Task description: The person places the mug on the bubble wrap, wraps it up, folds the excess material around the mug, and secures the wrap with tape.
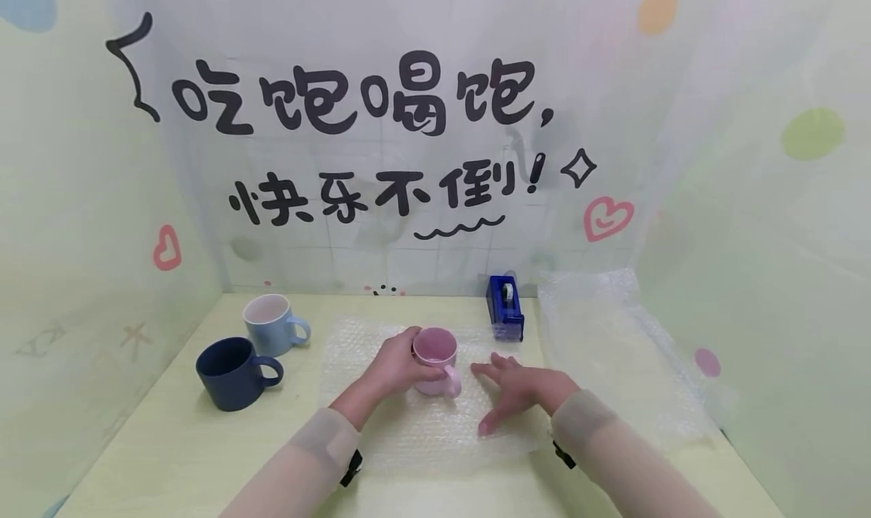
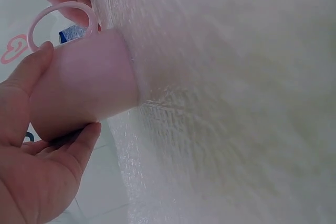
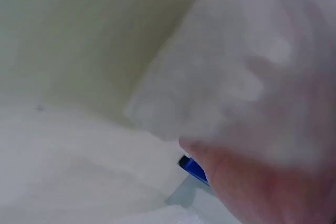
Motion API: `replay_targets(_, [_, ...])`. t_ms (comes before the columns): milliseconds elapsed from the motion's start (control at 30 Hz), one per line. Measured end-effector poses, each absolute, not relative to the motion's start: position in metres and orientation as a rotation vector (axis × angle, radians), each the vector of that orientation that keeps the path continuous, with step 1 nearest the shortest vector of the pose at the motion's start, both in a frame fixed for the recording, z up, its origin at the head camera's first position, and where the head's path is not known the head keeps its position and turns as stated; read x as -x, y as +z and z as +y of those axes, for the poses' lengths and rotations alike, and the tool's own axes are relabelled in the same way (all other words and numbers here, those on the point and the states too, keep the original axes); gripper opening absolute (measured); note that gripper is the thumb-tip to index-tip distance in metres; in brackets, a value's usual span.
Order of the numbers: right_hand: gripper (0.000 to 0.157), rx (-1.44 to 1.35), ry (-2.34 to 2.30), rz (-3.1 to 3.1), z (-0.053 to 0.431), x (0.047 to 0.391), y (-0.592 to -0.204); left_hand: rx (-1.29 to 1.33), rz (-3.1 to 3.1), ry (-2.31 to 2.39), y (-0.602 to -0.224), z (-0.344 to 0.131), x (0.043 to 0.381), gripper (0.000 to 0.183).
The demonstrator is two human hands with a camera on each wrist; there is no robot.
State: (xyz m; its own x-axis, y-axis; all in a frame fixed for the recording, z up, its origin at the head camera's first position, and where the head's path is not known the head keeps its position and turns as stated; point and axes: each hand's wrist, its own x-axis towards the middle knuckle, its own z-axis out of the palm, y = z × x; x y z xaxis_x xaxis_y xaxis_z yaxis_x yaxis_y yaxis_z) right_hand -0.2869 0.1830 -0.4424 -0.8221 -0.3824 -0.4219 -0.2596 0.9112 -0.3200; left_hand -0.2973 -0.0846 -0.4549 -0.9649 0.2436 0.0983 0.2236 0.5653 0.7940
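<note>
My left hand (image 1: pixel 399 365) grips a pink mug (image 1: pixel 431 387) that stands upright on a sheet of bubble wrap (image 1: pixel 435 438). In the left wrist view, the thumb and fingers lie round the mug's body (image 2: pixel 86 80), beside its looped handle (image 2: pixel 39 24). Close to the right of the mug, my right hand (image 1: pixel 520 389) has its thumb and fingers spread over the sheet and holds no mug. The right wrist view is blurred; there the translucent bubble wrap (image 3: pixel 184 85) partly veils the fingers, while the thumb (image 3: pixel 210 161) shows below its edge.
On the left stand a dark blue mug (image 1: pixel 230 378) and a light blue mug (image 1: pixel 270 333). A blue tape dispenser (image 1: pixel 500 306) is at the back, right of the middle. Another bubble wrap sheet (image 1: pixel 612 359) lies on the right, near the side wall.
</note>
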Motion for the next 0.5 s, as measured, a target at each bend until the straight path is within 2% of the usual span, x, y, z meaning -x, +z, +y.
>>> replay_targets(167, [0.082,0.463,-0.507,2.703,0.197,0.306,-0.422,-0.405,2.761,1.405,-0.455,-0.085,0.298,0.080])
replay_targets(267, [0.065,0.279,-0.595,2.799,0.203,0.319,-0.416,-0.400,2.768,1.405,-0.454,-0.087,0.298,0.080])
replay_targets(400, [0.075,-0.002,-0.739,2.744,0.210,0.325,-0.420,-0.396,2.754,1.419,-0.456,-0.087,0.298,0.081])
replay_targets(500, [0.085,-0.068,-0.879,2.648,0.212,0.323,-0.428,-0.396,2.743,1.427,-0.457,-0.087,0.297,0.081])
